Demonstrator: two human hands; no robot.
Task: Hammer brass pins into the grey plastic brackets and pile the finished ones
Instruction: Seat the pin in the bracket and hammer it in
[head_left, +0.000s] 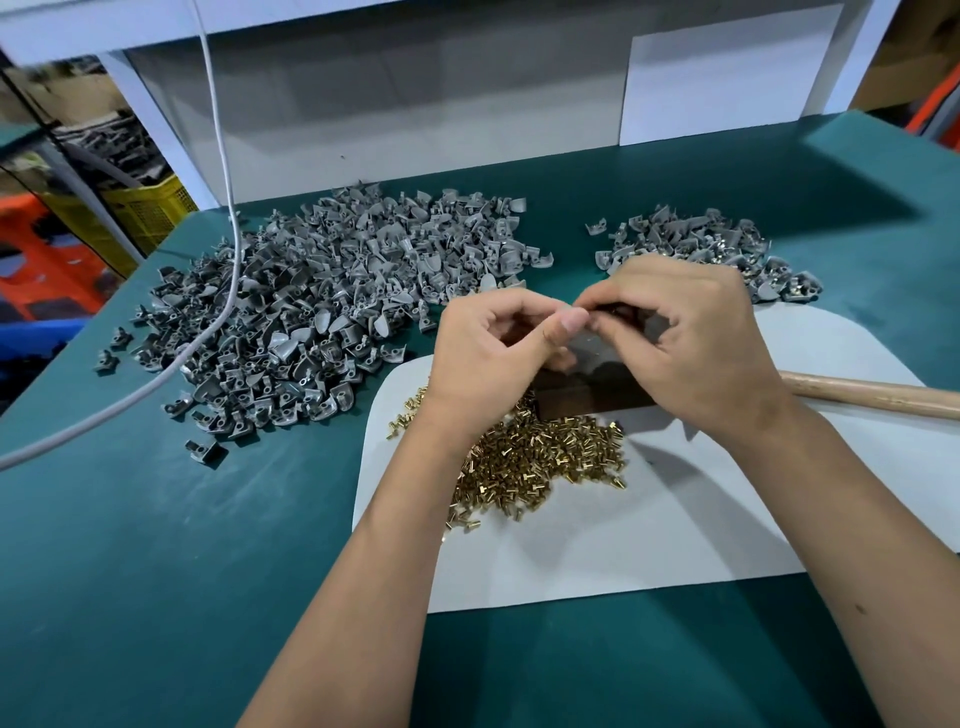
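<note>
My left hand (493, 353) and my right hand (685, 332) meet fingertip to fingertip above a dark block (587, 395) on the white sheet (675, 519). Both pinch a small dark grey bracket (610, 310), mostly hidden by the fingers. Whether a pin is in either hand cannot be told. A heap of brass pins (540, 457) lies on the sheet below my hands. A big pile of grey brackets (322, 301) spreads to the left. A smaller pile of brackets (696, 244) with brass showing lies at the back right. A wooden hammer handle (878, 395) lies to the right.
A grey cable (218, 156) hangs down and runs across the big pile and the green table (156, 571). A white wall panel (415, 104) closes the back. Yellow and orange crates (104, 228) stand beyond the left edge.
</note>
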